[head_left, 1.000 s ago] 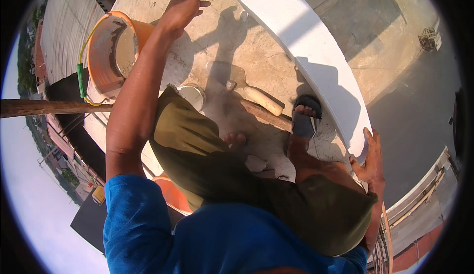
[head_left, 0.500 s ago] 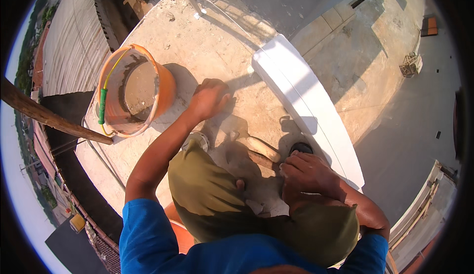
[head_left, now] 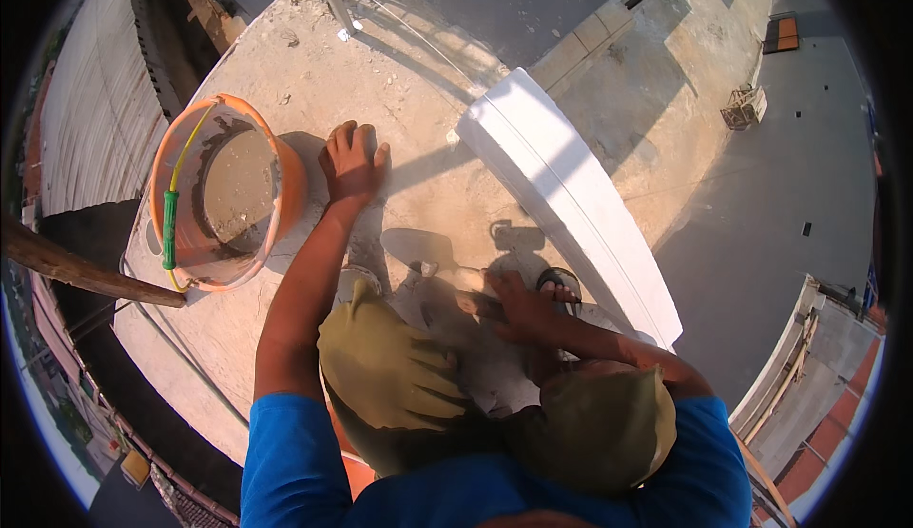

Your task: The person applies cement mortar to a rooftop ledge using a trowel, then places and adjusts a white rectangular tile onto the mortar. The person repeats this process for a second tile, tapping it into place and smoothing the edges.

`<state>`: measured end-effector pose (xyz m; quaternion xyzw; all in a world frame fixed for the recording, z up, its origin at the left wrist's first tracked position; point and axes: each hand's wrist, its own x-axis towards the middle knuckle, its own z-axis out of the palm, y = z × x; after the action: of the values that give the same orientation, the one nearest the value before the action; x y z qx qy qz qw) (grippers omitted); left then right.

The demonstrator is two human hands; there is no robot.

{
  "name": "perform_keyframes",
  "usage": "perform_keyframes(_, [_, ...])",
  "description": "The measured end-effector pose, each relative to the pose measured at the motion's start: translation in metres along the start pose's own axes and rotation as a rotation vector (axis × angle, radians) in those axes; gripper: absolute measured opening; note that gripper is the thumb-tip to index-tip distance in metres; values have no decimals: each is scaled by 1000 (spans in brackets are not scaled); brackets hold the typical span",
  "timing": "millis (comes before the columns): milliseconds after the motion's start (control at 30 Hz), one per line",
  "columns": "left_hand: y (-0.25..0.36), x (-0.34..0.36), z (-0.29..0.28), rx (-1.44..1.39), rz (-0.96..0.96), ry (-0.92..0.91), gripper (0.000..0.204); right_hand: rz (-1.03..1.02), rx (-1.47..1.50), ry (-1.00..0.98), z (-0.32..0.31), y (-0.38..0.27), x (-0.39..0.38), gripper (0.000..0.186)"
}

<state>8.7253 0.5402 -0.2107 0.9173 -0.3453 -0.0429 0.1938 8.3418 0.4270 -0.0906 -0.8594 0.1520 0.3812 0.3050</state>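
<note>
Left hand (head_left: 354, 162) flat and open on the concrete slab (head_left: 418, 119) right of the orange bucket (head_left: 223, 195), right hand (head_left: 518, 307) closed on the trowel (head_left: 433, 250) handle near the sandal (head_left: 559, 285); trowel looks rigid, light, best gripped by handle.

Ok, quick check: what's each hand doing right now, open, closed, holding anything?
Left hand: open, flat on the concrete slab beside the orange bucket.
Right hand: down at the trowel handle; cannot tell whether it grips.
</note>
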Motion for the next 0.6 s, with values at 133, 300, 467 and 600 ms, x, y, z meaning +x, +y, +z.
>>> perform_keyframes(133, [-4,1,-5,39,78,58,47,46,-39,-118,-20,-4,-4,92])
perform_keyframes(300, [-8,2,-7,70,100,73,41,-131,-162,-73,-6,25,-12,69])
perform_keyframes(467, [-7,13,-6,11,117,72,40,-179,73,-115,-77,-5,-44,44])
perform_keyframes(600, [-6,15,-6,54,143,176,38,-194,173,-47,-187,-40,-63,47])
